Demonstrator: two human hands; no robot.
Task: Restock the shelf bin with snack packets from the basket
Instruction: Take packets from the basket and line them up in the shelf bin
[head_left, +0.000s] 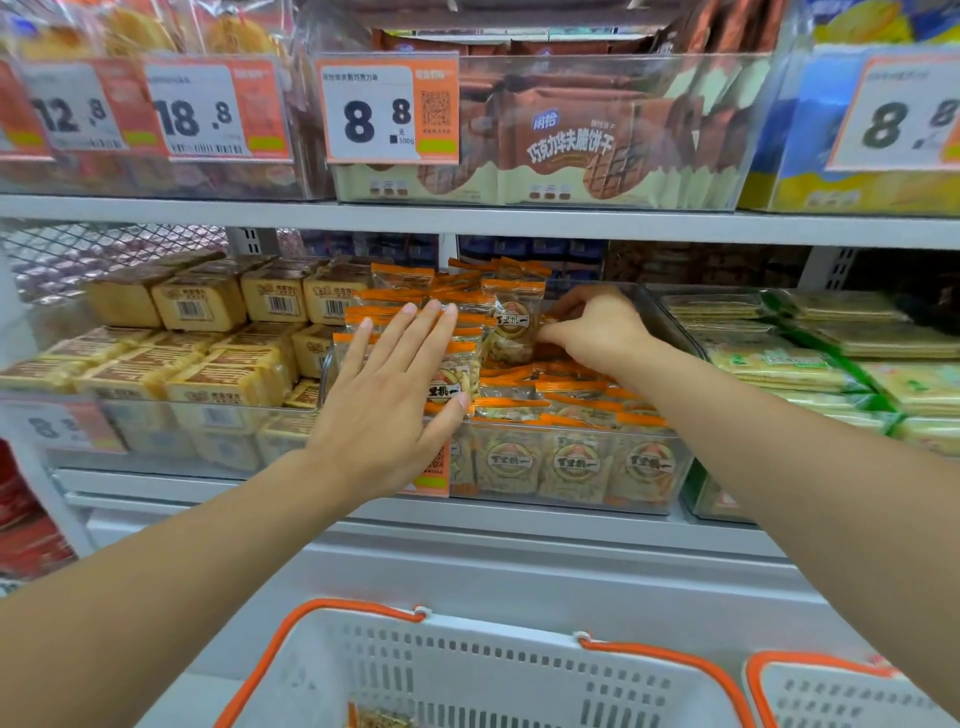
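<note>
- The small clear snack packets with orange top seals (511, 322) stood packed in the clear plastic shelf bin (571, 467) at mid-frame; they looked light, crinkly and slippery, best pinched by the sealed edge.
- The right hand (592, 327) pinched one packet there.
- The left hand (395, 384) lay flat, fingers straight, steadying the front row.
- The white basket with orange handles (467, 670) sat at the bottom, with a packet visible inside.
</note>
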